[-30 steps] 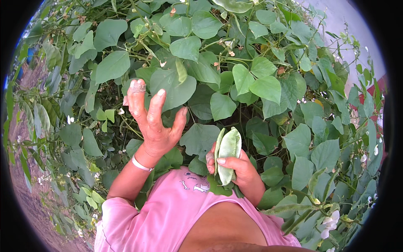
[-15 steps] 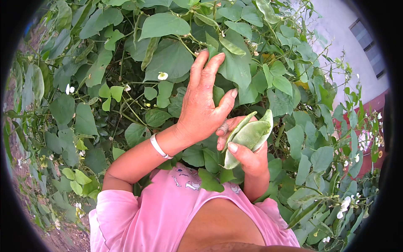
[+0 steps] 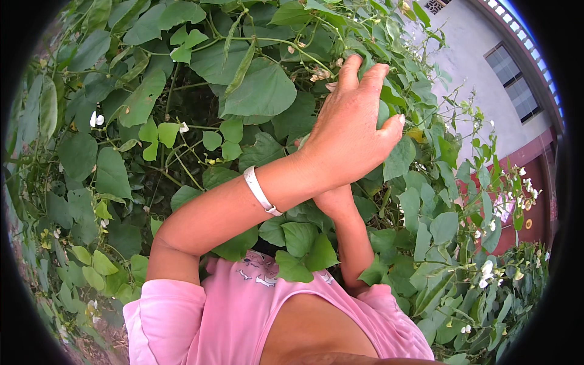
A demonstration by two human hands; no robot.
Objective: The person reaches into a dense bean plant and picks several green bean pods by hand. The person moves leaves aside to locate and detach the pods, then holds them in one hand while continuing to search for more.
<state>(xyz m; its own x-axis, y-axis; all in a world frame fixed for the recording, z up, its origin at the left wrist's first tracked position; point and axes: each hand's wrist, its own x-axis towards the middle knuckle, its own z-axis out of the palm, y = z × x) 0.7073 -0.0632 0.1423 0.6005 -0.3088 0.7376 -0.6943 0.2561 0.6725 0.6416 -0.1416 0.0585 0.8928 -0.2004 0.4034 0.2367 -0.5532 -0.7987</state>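
Reaching up and right, my left hand (image 3: 356,125), with a silver bracelet (image 3: 260,191) on its wrist, is among the bean leaves. Its fingers are apart and the thumb stands off; some fingertips touch or go behind foliage. Below and behind it is my right hand (image 3: 334,198), of which only the wrist and heel show. Its fingers, and the flat green bean pods it held a moment earlier, are hidden by the left hand. A slim green pod (image 3: 241,70) hangs left of my left fingers, over a broad leaf (image 3: 258,91).
Dense bean vines with white flowers (image 3: 96,120) surround my arms. A wider pod (image 3: 48,108) hangs at the far left. At the right stand a pale wall (image 3: 468,67) with a barred window (image 3: 514,82) and a red lower part (image 3: 517,225).
My left hand has moved right and slightly up, now covering the right hand's fingers and the pods. The view has shifted, showing more of the building.
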